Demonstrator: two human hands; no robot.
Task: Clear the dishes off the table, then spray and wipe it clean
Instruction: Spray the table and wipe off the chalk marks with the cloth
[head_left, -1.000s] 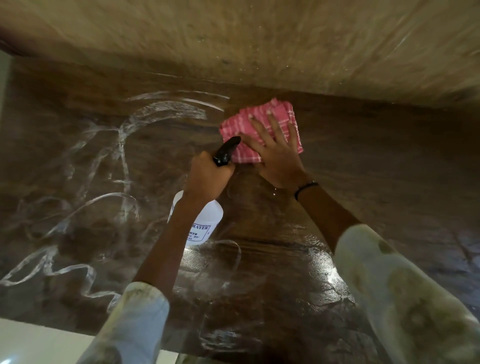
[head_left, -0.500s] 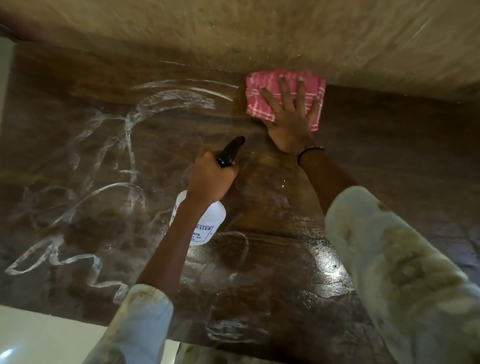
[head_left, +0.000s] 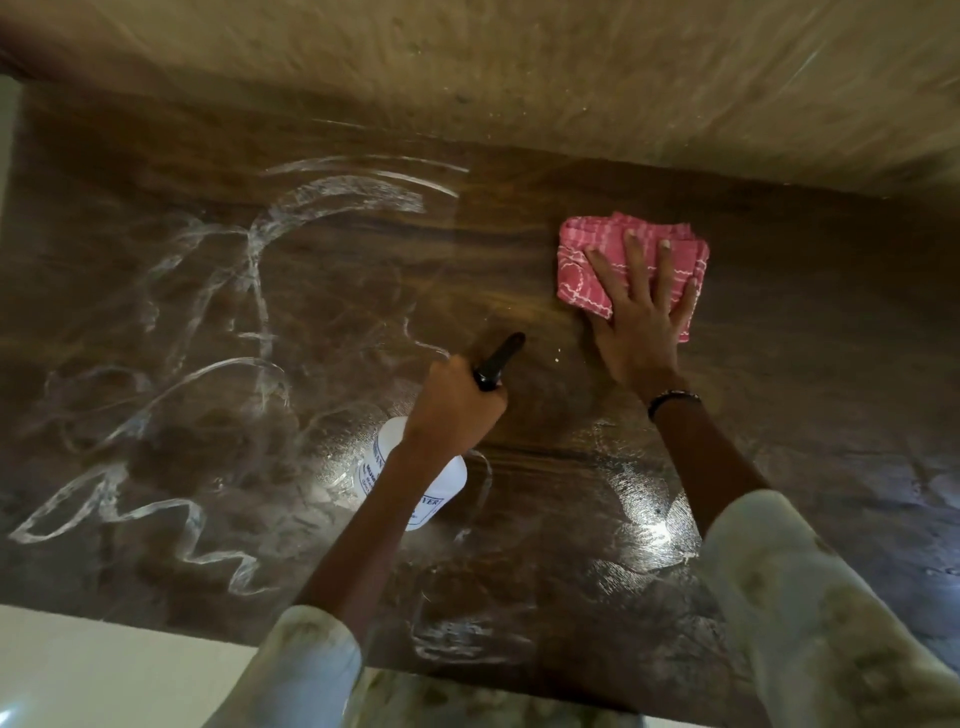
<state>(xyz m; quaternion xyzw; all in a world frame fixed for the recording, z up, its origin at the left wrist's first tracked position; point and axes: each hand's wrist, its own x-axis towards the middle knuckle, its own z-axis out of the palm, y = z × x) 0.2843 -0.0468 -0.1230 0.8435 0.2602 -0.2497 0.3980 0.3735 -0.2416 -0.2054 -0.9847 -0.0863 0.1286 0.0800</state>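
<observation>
Dark wooden table shines wet, with white foamy streaks (swirly ones) left of the spray bottle. Left hand grips that bottle. Right hand presses flat, fingers spread, on the pink cloth beyond the bottle, near the tan floor.

Open wet table around cloth and spray bottle.

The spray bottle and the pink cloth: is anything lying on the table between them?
In the head view, only bare wet wood and a few pale specks separate the spray bottle from the pink cloth.
</observation>
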